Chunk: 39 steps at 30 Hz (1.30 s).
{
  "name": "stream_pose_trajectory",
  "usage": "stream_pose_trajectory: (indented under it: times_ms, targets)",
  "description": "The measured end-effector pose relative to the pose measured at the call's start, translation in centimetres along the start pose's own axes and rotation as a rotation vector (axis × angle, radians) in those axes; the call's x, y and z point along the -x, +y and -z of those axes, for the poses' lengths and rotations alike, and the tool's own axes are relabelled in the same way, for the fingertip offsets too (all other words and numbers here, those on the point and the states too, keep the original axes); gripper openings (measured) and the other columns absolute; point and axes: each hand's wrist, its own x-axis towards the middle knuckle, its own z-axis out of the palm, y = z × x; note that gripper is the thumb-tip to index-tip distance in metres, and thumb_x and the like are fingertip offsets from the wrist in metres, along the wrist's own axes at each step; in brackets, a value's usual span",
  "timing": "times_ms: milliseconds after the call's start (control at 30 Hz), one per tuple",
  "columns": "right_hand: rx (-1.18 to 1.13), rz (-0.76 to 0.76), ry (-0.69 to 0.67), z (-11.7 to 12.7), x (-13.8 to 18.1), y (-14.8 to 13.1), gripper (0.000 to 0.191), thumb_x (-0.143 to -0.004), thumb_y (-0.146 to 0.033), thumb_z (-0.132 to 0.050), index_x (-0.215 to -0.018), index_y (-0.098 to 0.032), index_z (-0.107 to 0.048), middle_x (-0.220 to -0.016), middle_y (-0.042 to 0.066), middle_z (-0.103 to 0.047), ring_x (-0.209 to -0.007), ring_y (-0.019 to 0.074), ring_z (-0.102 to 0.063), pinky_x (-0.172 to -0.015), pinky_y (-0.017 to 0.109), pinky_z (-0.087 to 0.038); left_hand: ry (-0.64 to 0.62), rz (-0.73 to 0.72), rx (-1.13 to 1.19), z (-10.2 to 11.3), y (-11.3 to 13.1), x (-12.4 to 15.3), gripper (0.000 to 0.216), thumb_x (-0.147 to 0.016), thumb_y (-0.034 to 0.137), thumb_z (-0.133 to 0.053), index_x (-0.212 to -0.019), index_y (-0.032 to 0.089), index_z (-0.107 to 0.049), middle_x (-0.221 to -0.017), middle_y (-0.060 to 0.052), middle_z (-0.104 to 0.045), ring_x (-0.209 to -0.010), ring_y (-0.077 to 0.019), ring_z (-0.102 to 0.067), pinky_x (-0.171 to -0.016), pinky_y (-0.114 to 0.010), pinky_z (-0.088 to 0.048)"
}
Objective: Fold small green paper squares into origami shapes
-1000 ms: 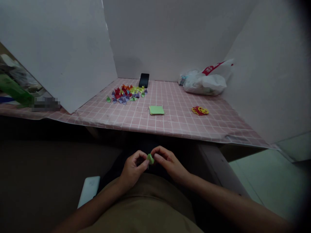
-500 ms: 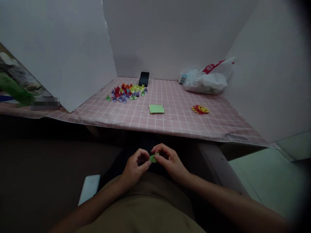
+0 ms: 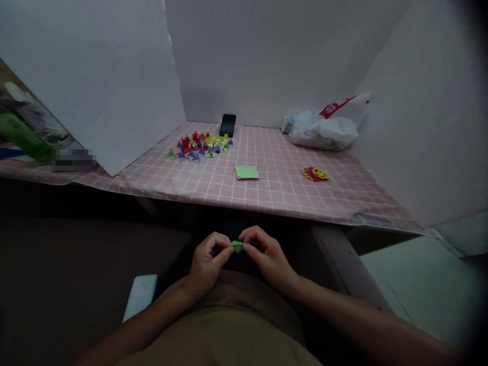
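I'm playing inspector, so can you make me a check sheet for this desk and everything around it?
Surface: pink tablecloth with white grid lines.
Job's things: folded green paper, held; paper stack, green on top; colourful folded papers, farther back, left of the stack.
Clutter: black phone at the back; white plastic bag, back right; red and yellow pieces, nearer than the bag.
Grip: left hand and right hand pinch the folded green paper between their fingers, from opposite sides.
Cables: nothing seen.
Surroundings: white panels at back and sides; pale floor, lower right; white object, lower left, unclear.
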Motion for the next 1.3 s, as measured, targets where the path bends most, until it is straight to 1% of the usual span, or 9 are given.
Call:
stream_pose_trajectory:
  times_ms: [167, 333, 667, 867, 967, 1033, 1100, 1167, 1300]
  targets:
    - [0.053, 0.053, -0.001, -0.08, 0.15, -0.39, 0.008, -0.089, -0.02, -0.057, -0.081, -0.02, -0.054, -0.091, 0.004, -0.058, -0.087, 0.0178, -0.056, -0.08, 0.032, -0.044, 0.012, 0.008, 0.064, -0.01, 0.28, -0.06, 0.012, -0.079, 0.02, -0.067, -0.069, 0.017, -0.059, -0.078, -0.003, -0.061, -0.071, -0.0144, -0.056, -0.063, -0.026, -0.046]
    - [0.08, 0.064, 0.021, -0.17, 0.27, -0.58, 0.009, -0.089, -0.02, -0.055, -0.081, -0.02, -0.053, -0.089, 0.004, -0.058, -0.085, 0.018, -0.056, -0.077, 0.032, -0.044, -0.001, 0.044, 0.074, -0.02, 0.01, -0.04, 0.012, -0.08, 0.023, -0.066, -0.071, 0.017, -0.06, -0.081, -0.004, -0.062, -0.073, -0.0152, -0.058, -0.065, -0.026, -0.048]
    - [0.1, 0.095, 0.057, 0.02, 0.18, -0.25, 0.009, -0.09, -0.017, -0.053, -0.082, -0.021, -0.053, -0.092, 0.004, -0.057, -0.088, 0.0182, -0.055, -0.079, 0.033, -0.044, 0.035, -0.022, 0.046, 0.16, -0.07, -0.05, 0.012, -0.08, 0.021, -0.066, -0.071, 0.017, -0.06, -0.079, -0.003, -0.063, -0.072, -0.0148, -0.058, -0.064, -0.026, -0.047]
    - [0.106, 0.106, 0.049, -0.08, 0.29, -0.31, 0.01, -0.09, -0.016, -0.053, -0.082, -0.021, -0.053, -0.091, 0.004, -0.057, -0.087, 0.018, -0.055, -0.079, 0.032, -0.043, 0.059, 0.011, 0.135, 0.03, 0.05, -0.06, 0.013, -0.078, 0.017, -0.067, -0.07, 0.017, -0.057, -0.078, -0.001, -0.061, -0.07, -0.0128, -0.057, -0.064, -0.025, -0.046]
    - [0.099, 0.089, 0.053, -0.18, 0.33, -0.41, 0.01, -0.089, -0.014, -0.054, -0.081, -0.021, -0.052, -0.09, 0.004, -0.057, -0.086, 0.0178, -0.055, -0.078, 0.032, -0.043, 0.061, 0.085, 0.192, -0.01, 0.19, -0.14, 0.013, -0.076, 0.019, -0.069, -0.075, 0.018, -0.056, -0.076, 0.0, -0.06, -0.067, -0.0118, -0.056, -0.063, -0.024, -0.047]
    - [0.094, 0.072, 0.045, -0.2, 0.31, -0.37, 0.01, -0.088, -0.013, -0.054, -0.081, -0.021, -0.053, -0.09, 0.004, -0.056, -0.086, 0.0176, -0.055, -0.078, 0.032, -0.043, 0.043, 0.135, 0.204, 0.03, 0.25, -0.21, 0.015, -0.075, 0.021, -0.07, -0.086, 0.018, -0.059, -0.076, 0.0, -0.06, -0.067, -0.012, -0.057, -0.063, -0.025, -0.047]
    - [0.093, 0.059, 0.024, -0.16, 0.24, -0.24, 0.01, -0.088, -0.012, -0.054, -0.081, -0.02, -0.053, -0.091, 0.004, -0.056, -0.087, 0.0176, -0.054, -0.078, 0.031, -0.043, 0.005, 0.165, 0.173, 0.14, 0.24, -0.26, 0.026, -0.076, 0.022, -0.068, -0.101, 0.018, -0.061, -0.078, 0.0, -0.06, -0.068, -0.0125, -0.057, -0.063, -0.025, -0.047]
    - [0.101, 0.058, -0.001, -0.09, 0.16, -0.07, 0.01, -0.088, -0.012, -0.054, -0.081, -0.02, -0.052, -0.09, 0.004, -0.056, -0.086, 0.0172, -0.054, -0.077, 0.031, -0.043, -0.051, 0.165, 0.103, 0.28, 0.17, -0.28, 0.028, -0.078, 0.023, -0.067, -0.106, 0.018, -0.064, -0.078, 0.0, -0.058, -0.069, -0.0127, -0.055, -0.063, -0.025, -0.045]
    - [0.114, 0.076, -0.083, -0.06, 0.14, 0.11, 0.011, -0.087, -0.012, -0.054, -0.079, -0.019, -0.052, -0.089, 0.004, -0.056, -0.084, 0.0167, -0.054, -0.077, 0.03, -0.042, -0.128, 0.148, -0.04, 0.45, 0.22, -0.35, 0.011, -0.08, 0.026, -0.066, -0.083, 0.017, -0.072, -0.073, -0.001, -0.056, -0.069, -0.0137, -0.053, -0.064, -0.026, -0.042]
